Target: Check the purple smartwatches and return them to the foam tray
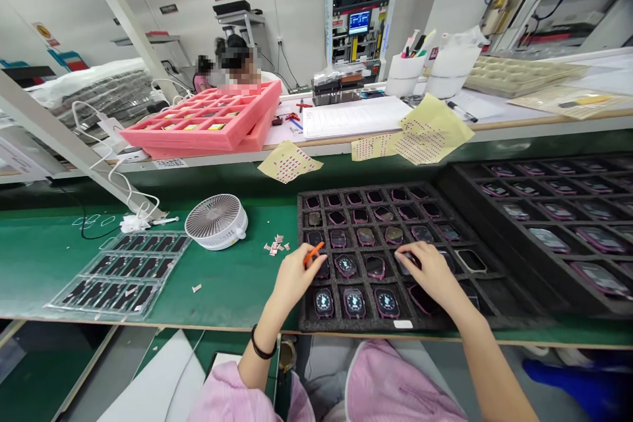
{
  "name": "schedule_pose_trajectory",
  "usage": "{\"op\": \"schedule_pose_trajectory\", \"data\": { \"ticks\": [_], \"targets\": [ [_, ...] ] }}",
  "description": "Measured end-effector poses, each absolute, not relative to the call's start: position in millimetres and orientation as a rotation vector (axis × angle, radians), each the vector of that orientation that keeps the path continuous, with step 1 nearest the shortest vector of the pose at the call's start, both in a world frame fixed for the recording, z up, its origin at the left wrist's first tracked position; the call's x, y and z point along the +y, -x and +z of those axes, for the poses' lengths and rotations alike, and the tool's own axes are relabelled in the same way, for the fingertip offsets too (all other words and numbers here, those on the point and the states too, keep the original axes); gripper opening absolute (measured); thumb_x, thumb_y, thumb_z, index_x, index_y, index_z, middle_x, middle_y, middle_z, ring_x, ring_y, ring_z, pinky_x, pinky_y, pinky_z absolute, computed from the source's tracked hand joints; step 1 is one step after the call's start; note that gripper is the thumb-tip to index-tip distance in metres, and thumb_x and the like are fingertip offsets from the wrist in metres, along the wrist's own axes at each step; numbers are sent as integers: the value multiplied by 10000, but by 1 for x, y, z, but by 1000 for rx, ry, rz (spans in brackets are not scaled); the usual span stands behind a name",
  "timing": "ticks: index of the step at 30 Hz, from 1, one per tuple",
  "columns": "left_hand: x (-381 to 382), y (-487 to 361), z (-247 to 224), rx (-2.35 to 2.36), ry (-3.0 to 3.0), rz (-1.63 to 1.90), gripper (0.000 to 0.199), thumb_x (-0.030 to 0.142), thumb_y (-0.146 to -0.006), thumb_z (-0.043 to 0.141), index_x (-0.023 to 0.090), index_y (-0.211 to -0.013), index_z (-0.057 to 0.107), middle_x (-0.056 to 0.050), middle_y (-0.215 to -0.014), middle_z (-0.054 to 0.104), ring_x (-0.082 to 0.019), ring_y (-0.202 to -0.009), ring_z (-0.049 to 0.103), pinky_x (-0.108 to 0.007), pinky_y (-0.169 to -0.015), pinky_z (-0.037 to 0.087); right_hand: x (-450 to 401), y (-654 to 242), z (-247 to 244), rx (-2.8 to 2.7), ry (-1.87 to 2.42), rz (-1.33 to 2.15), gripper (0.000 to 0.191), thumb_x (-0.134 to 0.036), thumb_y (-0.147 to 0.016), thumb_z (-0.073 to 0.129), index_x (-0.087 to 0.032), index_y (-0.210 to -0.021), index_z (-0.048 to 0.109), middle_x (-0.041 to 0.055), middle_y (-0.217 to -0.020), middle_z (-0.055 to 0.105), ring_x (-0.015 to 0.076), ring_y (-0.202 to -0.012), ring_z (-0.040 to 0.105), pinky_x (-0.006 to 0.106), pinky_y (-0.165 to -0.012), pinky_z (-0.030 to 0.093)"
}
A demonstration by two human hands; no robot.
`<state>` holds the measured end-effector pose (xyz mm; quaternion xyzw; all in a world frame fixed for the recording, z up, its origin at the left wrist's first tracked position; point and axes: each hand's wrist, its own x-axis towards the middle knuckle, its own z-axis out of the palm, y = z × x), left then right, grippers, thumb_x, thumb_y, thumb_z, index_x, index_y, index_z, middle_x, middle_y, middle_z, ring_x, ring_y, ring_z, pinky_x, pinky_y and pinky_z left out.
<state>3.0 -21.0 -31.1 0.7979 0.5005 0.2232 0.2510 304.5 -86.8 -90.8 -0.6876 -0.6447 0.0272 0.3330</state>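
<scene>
A black foam tray (403,324) with square compartments holds rows of watch-like devices; several in the nearest rows, such as the lit watch (355,302), show a bright dial. My left hand (297,270) is over the tray's left edge, its fingers closed on an orange tool (313,253). Over the right part of the tray, my right hand (426,268) pinches the edge of a dark watch (411,261) at its compartment. The fingertips partly cover that watch.
A second black foam tray (457,178) of watches lies at the right. Left on the green bench are a white fan (216,223), small pink pieces (275,245) and a clear tray (173,262) of black parts. Pink foam trays (198,138) rest on the shelf; a person sits beyond.
</scene>
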Motion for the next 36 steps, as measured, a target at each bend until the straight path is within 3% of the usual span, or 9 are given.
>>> {"op": "schedule_pose_trajectory", "data": {
  "ticks": [6, 14, 19, 26, 30, 36],
  "targets": [
    [-36, -49, -24, 1075, -2370, 322, 193, 382, -906, 548, 193, -910, 586, 22, -695, 604, -149, -658, 599, -226, -603, 392, -111, -340, -80, -1370, 2300, -341, 347, -418, -932, 418, -151, -874, 631, 142, -831, 614, 302, -800, 558, 383, -661, 410],
    [-33, -88, -28, 1007, -2561, 96, 243, 371, -925, 535, 195, -1087, 577, -37, -988, 694, -188, -854, 679, -255, -690, 493, -104, -335, -80, -1497, 2444, -184, 306, -370, -950, 460, -121, -935, 638, 159, -923, 610, 296, -876, 596, 363, -704, 439],
    [-31, -100, -36, 868, -2736, 44, 355, 342, -980, 416, 283, -1315, 514, -37, -1122, 680, -211, -921, 695, -294, -753, 531, -101, -341, -82, -1442, 2494, -185, 299, -378, -918, 517, -116, -978, 646, 175, -950, 597, 312, -898, 580, 373, -700, 434],
    [-31, -115, -36, 956, -2733, -52, 332, 325, -965, 450, 241, -1259, 578, -66, -1091, 693, -240, -924, 699, -314, -773, 536, -102, -349, -84, -1597, 2264, -51, 179, -336, -866, 582, -182, -928, 648, 123, -911, 607, 294, -889, 556, 376, -739, 434],
    [-38, -113, -21, 1039, -2568, 133, 333, 364, -973, 422, 184, -1210, 570, -98, -1122, 678, -231, -945, 682, -312, -789, 519, -104, -352, -82, -1626, 2173, 5, 145, -336, -859, 558, -208, -903, 607, 98, -883, 640, 293, -874, 563, 380, -731, 423],
    [-54, -93, -1, 1071, -2250, 438, 267, 256, -982, 339, 165, -1085, 568, -51, -892, 665, -168, -760, 622, -265, -701, 447, -104, -362, -81, -1546, 2020, 346, 177, -280, -780, 585, -226, -948, 569, 34, -756, 652, 244, -734, 600, 344, -693, 415]
  ]
}}
